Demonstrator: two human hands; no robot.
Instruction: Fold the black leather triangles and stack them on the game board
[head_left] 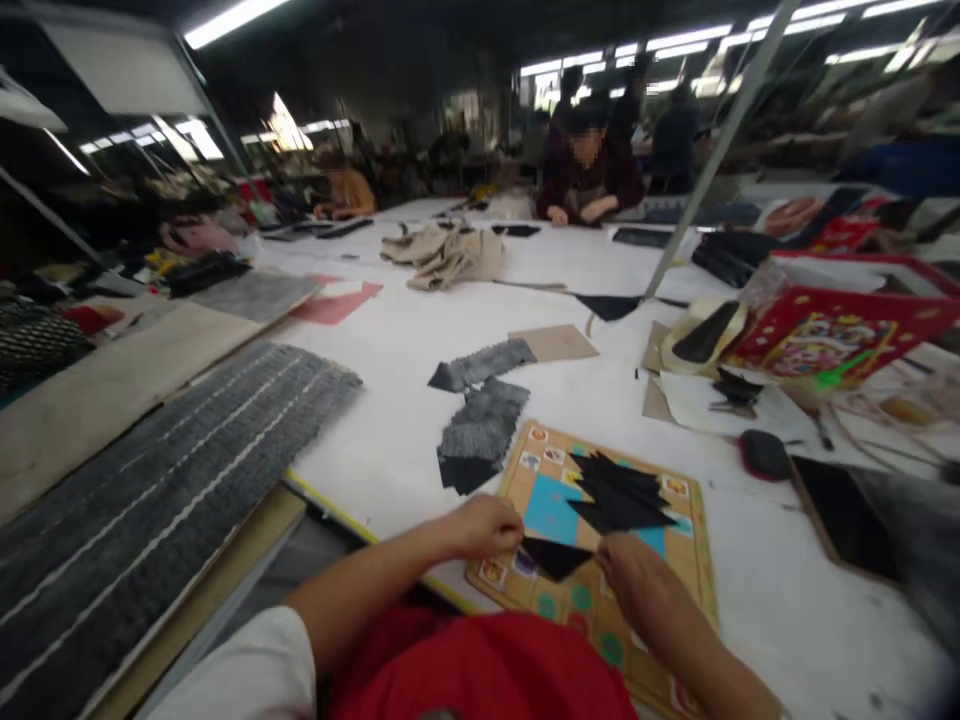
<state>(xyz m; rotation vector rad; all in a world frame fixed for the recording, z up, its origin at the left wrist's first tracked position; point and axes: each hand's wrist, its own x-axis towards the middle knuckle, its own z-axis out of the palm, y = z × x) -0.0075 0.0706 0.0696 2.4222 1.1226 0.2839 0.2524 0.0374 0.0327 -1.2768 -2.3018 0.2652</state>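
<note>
Left hand (484, 525): fingers closed on the left edge of a black cut piece (555, 556), pinching it. Right hand (637, 575): fingers closed on the right corner of the same piece. The piece lies flat, held between both hands, on the near part of a printed cardboard board (696, 560). Just beyond it on the board: a loose pile of black cut pieces (619, 495), overlapping at angles. Left of the board, on the white table (390, 350): a stack of grey textured pieces (480, 432), with a second group (480, 365) farther back beside a tan card (553, 342). Far left: a long grey striped fabric panel (172, 470). Right: a red printed box (832, 330) and a black oval pouch (763, 455). Background: a beige cloth heap (446, 255) and a seated co-worker (592, 170).
</note>
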